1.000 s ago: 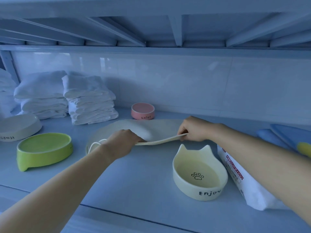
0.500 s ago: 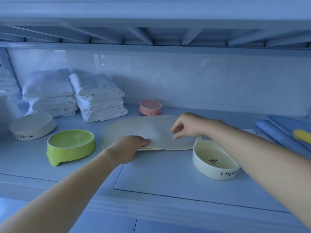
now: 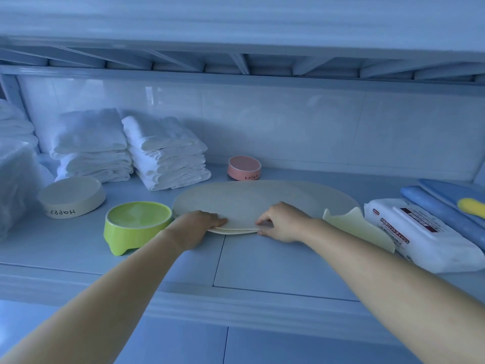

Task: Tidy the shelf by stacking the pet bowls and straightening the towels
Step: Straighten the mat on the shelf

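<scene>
The left hand (image 3: pixel 202 224) and right hand (image 3: pixel 282 223) pinch the near edge of the flat cream oval mat (image 3: pixel 262 198). It lies long, left to right. The round green plastic bowl (image 3: pixel 136 224) sits just left of the left hand.

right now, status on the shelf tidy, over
Left hand and right hand both pinch near edge of stacked oval mats. Bowls not stacked: green bowl beside left hand, cat-ear bowl behind right forearm. Towels at back.
</scene>
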`<state>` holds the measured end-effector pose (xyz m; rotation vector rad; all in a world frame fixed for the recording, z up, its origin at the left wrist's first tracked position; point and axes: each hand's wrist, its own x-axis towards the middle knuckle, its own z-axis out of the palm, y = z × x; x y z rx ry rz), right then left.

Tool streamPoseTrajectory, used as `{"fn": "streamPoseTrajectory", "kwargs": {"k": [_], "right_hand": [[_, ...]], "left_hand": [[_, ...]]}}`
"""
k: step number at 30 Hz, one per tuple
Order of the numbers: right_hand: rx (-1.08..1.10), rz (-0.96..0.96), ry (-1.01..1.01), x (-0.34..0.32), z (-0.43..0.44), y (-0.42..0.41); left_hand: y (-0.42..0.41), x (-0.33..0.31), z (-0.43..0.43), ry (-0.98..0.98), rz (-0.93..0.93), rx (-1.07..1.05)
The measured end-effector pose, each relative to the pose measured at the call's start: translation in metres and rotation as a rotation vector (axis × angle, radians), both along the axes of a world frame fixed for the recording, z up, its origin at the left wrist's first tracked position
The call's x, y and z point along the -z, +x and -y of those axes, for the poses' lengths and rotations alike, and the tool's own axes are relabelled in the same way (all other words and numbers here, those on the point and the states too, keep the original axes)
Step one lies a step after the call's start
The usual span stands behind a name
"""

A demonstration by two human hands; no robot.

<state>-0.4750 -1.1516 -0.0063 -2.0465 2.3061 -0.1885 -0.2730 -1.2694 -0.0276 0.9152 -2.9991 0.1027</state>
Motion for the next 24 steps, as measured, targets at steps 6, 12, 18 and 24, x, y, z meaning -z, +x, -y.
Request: {"fn": "streamPoseTrajectory", "kwargs": {"k": [6,12,18,24], "right_hand": [[-0.012,0.022,-0.086,0.009,-0.005,0.011],[0.021,0.039,-0.199,0.009,-0.006,0.014],[0.057,-0.014,-0.134,0.007,0.000,0.006],[0.102,0.015,-0.156,0.014,-0.002,-0.006]], "left_hand": [[-0.001,0.001,0.004,-0.044,0.014,-0.050],[-0.034,0.004,-0.014,0.097,-0.197,-0.021],[-0.056,0.009,-0.018,0.083,-0.256,0.060],[-0.053,0.009,-0.009,0.073,-0.248,0.139]]}}
